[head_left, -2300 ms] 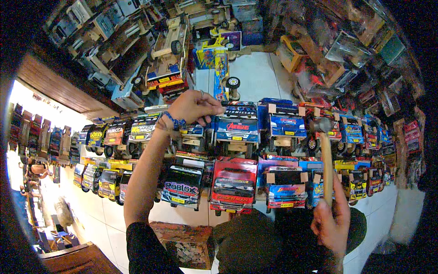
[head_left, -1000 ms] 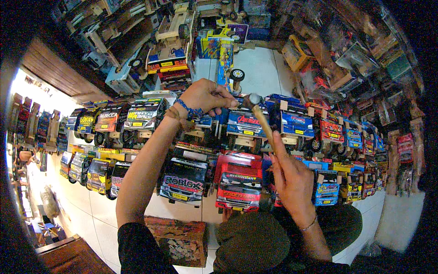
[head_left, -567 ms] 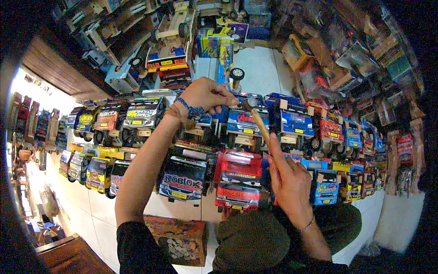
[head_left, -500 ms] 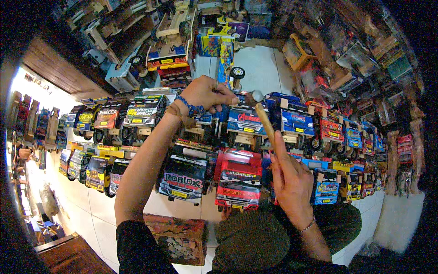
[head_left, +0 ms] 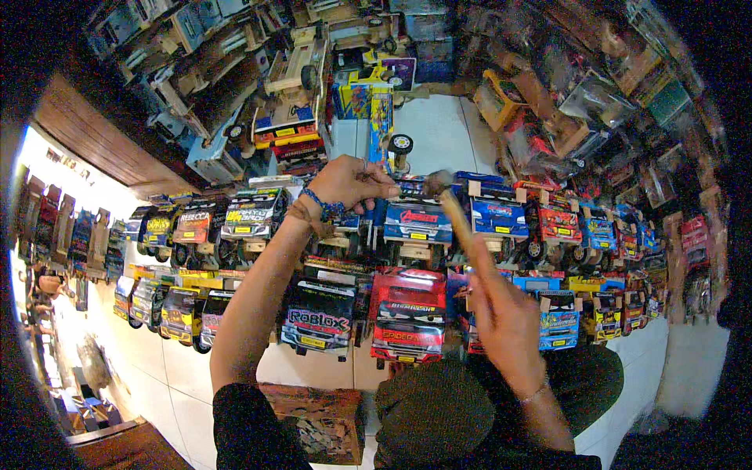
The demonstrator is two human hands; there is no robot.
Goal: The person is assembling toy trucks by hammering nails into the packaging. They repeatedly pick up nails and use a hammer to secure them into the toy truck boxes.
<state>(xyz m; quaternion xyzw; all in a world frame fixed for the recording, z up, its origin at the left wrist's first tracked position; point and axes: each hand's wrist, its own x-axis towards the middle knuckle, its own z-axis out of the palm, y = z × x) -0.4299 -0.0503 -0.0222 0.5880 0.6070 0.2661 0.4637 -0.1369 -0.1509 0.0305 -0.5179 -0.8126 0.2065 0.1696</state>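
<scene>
My right hand [head_left: 505,313] is closed round the wooden handle of a hammer [head_left: 459,225]. The hammer's blurred head is at the top edge of a blue toy truck [head_left: 417,222] with a red design on its windscreen. Beside that edge, to the left, my left hand [head_left: 354,185] has its fingers pinched together. Whatever they hold is too small or hidden to make out. Another blue toy truck [head_left: 499,215] stands just right of the hammer. Below the hands, a red toy truck [head_left: 407,317] and a black one [head_left: 317,321] face me.
Toy trucks stand in two rows across the white tiled floor [head_left: 149,368]. An open box of small pieces [head_left: 354,427] sits by my knee [head_left: 435,411]. A larger wooden truck [head_left: 294,94] stands beyond my left hand. Stacked wooden parts and packages line the far right.
The hammer head has come down toward the blue truck's top edge, with my right hand slightly lower. My left hand stays pinched beside that edge. The whole view has shifted a little.
</scene>
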